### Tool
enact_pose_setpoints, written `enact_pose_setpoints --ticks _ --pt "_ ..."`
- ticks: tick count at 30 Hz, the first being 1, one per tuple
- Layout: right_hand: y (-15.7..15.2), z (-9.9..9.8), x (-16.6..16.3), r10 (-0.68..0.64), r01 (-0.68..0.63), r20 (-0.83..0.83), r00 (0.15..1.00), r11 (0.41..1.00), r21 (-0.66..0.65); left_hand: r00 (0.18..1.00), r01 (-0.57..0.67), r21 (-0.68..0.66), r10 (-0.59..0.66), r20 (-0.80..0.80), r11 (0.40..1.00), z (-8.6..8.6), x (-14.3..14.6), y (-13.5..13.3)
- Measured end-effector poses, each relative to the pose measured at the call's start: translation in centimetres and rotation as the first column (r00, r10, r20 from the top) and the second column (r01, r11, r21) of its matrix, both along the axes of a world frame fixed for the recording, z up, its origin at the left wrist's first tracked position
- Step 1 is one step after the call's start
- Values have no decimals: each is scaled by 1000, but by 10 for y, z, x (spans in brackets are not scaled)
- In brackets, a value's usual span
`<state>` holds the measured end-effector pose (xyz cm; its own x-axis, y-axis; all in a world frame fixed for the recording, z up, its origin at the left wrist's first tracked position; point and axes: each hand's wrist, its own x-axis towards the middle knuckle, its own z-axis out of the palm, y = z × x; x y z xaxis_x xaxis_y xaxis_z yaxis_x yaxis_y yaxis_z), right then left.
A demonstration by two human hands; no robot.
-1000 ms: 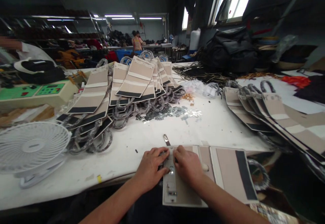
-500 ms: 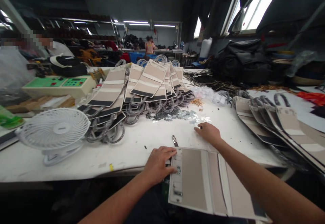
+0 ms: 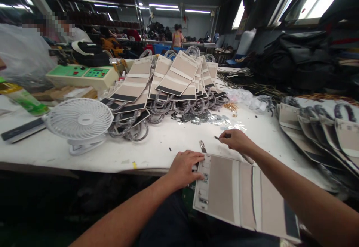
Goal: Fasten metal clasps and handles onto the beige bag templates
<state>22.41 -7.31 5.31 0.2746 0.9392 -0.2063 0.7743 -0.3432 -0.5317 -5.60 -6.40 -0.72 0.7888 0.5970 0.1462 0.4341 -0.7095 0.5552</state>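
A beige bag panel [image 3: 224,191] with white stripes and a dark band lies over the table's near edge. My left hand [image 3: 185,166] rests closed on its left end, where small metal fittings [image 3: 204,178] sit. My right hand [image 3: 235,140] hovers just beyond the panel, pinching a small dark metal piece [image 3: 217,138]. A short metal tool [image 3: 202,146] lies on the white table [image 3: 157,150] between my hands.
A white desk fan [image 3: 80,122] stands at left. Stacks of similar panels with ring handles [image 3: 171,86] fill the middle, more lie at right [image 3: 316,131]. Shiny scraps [image 3: 207,118], a green-topped machine [image 3: 84,75], a bottle [image 3: 24,99] and people in the background.
My right hand left the panel, reached out to the table beyond it, and now holds a small metal piece. The left hand stayed on the panel's end. My view shifted left.
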Motion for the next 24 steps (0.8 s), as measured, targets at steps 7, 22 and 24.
enact_pose_setpoints --ticks 7,22,24 --pt "-33 9 -60 132 -172 -248 960 974 -145 1000 -8 4 8 -10 1000 -1 0 0" --pt "-24 -3 -63 115 -159 -186 976 957 -244 1000 -23 -8 23 -8 1000 -1 -1 -3" --pt "-26 -4 -65 132 -161 -141 981 962 -220 1000 -19 -5 19 -2 1000 0 -2 -3"
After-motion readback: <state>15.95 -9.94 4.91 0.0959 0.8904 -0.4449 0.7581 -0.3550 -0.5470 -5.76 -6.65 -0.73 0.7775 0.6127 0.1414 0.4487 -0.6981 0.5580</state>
